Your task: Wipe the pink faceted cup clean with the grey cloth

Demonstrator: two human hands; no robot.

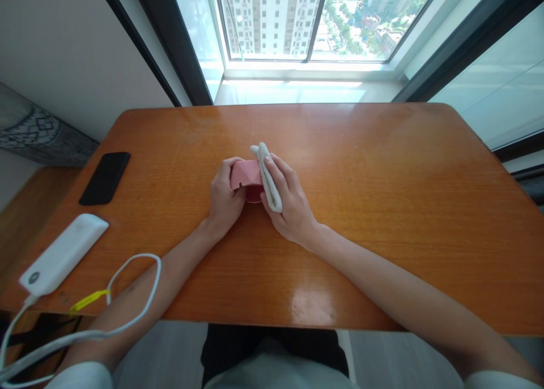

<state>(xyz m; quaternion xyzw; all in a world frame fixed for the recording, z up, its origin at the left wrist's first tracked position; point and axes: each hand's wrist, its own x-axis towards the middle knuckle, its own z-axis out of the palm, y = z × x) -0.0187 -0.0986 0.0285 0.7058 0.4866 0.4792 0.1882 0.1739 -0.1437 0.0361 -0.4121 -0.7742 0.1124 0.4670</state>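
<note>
The left hand (225, 199) has its grip closed around a pink object (245, 176), with the fingers curled over its left side and top. The right hand (291, 205) holds a cloth (268, 176) in its grip, the fingers laid flat along it and pressing it against the right side of the pink object. Both hands meet at the object, which sits low over the middle of the bench (382, 208); I cannot tell whether it touches the wood.

The pink object is small, matt and pale rose, with flat angled faces on top. A darker red rounded part shows under its near edge. The cloth is white and folded into a narrow strip. Its far end sticks out past the fingertips and its near end lies by the base of the thumb.

The bench is glossy orange wood with rounded corners. Well apart from the hands, near the left edge, lies a black phone (105, 178). Nearer the person lies a white power bank (63, 254). A white cable (136, 298) leads off its near end and loops over the left forearm, with a yellow tie (88, 301) on it. Beyond the bench is a window (297, 21).
</note>
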